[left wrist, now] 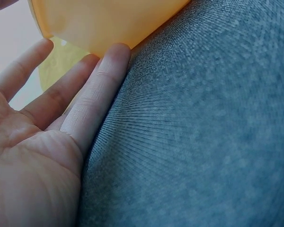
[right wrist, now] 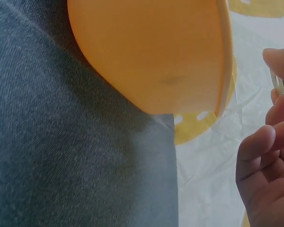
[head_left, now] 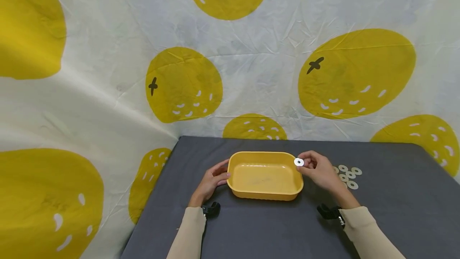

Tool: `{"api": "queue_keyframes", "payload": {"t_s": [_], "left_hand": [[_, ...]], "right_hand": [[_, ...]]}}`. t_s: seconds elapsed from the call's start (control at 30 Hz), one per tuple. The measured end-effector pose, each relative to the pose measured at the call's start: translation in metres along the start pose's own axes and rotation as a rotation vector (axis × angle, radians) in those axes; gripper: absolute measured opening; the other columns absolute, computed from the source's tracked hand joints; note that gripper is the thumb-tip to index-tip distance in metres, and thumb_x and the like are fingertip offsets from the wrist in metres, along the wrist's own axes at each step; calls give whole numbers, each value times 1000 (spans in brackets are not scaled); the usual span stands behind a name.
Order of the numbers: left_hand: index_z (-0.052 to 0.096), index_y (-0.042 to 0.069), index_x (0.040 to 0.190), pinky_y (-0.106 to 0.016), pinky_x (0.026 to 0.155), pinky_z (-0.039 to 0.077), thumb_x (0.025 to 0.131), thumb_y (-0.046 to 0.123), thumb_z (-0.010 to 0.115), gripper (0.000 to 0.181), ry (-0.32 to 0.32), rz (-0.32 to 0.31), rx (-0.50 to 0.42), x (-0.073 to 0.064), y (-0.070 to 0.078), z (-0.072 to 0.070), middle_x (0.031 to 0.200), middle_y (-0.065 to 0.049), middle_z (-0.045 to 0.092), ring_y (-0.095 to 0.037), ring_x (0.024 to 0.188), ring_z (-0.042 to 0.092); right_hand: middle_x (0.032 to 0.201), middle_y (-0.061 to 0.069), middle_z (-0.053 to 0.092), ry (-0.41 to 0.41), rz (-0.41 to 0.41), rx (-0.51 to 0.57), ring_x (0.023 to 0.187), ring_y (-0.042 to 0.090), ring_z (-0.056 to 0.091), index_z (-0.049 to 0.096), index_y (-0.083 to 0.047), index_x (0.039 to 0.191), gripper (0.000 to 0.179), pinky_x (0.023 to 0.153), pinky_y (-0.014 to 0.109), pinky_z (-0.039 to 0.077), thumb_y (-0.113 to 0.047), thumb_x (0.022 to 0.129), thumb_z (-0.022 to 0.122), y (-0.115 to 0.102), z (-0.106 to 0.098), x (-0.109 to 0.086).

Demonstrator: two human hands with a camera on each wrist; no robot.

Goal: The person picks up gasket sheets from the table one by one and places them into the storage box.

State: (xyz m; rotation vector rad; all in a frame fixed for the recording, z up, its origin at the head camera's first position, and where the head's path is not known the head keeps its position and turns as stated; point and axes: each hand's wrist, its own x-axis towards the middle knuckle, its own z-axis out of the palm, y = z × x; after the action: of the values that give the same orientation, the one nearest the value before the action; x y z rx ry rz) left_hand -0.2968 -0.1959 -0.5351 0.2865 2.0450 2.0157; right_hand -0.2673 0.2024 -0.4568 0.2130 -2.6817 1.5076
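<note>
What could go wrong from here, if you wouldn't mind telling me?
The right hand pinches the white ring near the right rim of the tray, so it might slip and land outside. The left hand touches the tray's left end, so a bump on the right end could swing it. Other rings, partly hidden behind the right hand in the head view, might get knocked.

Both arms (head_left: 188, 233) are extended, the left hand (head_left: 211, 181) held with straightened fingers (left wrist: 92, 101), the right hand (head_left: 319, 170) curled in a pinch.
</note>
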Motion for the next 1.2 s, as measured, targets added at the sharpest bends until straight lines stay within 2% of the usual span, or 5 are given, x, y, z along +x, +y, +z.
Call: {"api": "queue_keyframes", "payload": {"t_s": [0.27,0.5,0.67,0.87,1.2], "left_hand": [[48,23,154,-35,98,59,97,19,72,61,-1,-5,-6,2,1,1,150,-16,55,-24,124,65],[48,23,154,-34,97,59,96,22,73,62,-2,-6,-9,2,1,2,150,-16,55,-24,125,65],[49,24,153,-34,97,59,96,22,73,62,-10,-7,-8,1,2,1,150,-15,55,-24,125,64],[49,23,153,-34,97,59,97,22,72,61,-6,-4,-4,1,1,0,150,-15,55,-24,124,65],[49,22,153,-34,97,59,96,23,73,62,2,-1,-11,1,1,-1,149,-16,56,-22,123,65]], "right_hand": [[86,7,55,10,-29,-51,66,15,46,63,-5,116,32,54,25,40,-19,91,78,-6,8,7],[87,7,57,-1,-54,-74,67,15,45,64,-7,116,36,55,25,36,-27,91,79,-12,17,12],[86,7,58,-3,-82,-83,65,15,43,65,-8,114,31,55,25,35,-20,90,80,-15,28,13],[86,6,60,-13,-134,-66,61,14,42,65,-10,113,28,53,25,34,-15,89,80,-20,42,16],[89,7,61,-78,-157,13,58,12,39,66,-10,115,29,51,25,33,-21,91,79,-33,63,22]]}}
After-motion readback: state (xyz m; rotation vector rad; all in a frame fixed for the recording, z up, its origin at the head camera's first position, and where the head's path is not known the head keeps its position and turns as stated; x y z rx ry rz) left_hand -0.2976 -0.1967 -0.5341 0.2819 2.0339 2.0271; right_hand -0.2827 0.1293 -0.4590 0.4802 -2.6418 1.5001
